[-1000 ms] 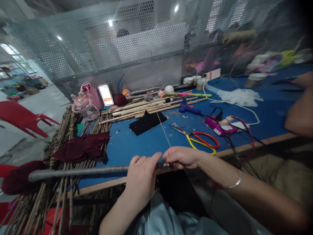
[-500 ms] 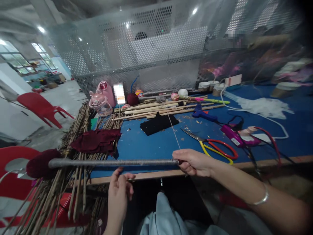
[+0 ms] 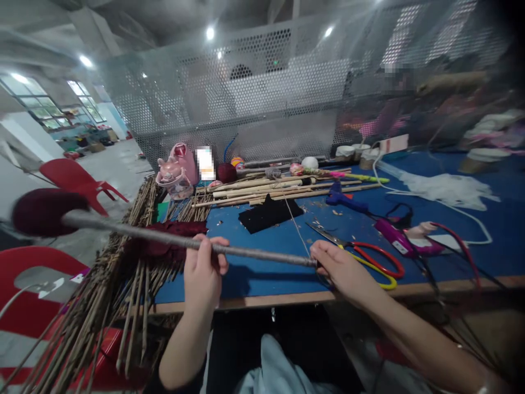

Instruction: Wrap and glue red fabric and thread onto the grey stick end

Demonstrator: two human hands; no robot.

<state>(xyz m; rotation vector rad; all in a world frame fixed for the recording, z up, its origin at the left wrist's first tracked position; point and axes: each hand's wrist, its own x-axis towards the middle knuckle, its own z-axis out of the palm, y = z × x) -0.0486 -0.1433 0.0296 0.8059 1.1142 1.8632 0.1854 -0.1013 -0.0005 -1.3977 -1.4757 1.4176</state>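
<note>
A long grey yarn-wrapped stick [image 3: 262, 254] slants above the front of the blue table, with a rounded dark red fabric head [image 3: 49, 212] on its raised left end. My left hand [image 3: 204, 271] has its fingers closed around the middle of the stick. At the stick's right end, my right hand [image 3: 338, 271] pinches the tip. A thin grey thread [image 3: 297, 225] runs from a small grey yarn bundle [image 3: 273, 173] at the back down to my right fingers. Close to that hand lie scissors [image 3: 381, 262] with red and yellow handles.
A black cloth [image 3: 270, 212] and a blue glue gun [image 3: 346, 201] lie on the blue table [image 3: 262, 282]. Behind them are several bare sticks [image 3: 262, 186]. A bundle of twigs [image 3: 88, 312] and dark red cloth [image 3: 164, 241] are at left. A purple power strip [image 3: 394, 236] is at right.
My left hand has risen from below the stick and closed on its middle. The stick's red-headed left end has swung up, while my right hand stays at the other end.
</note>
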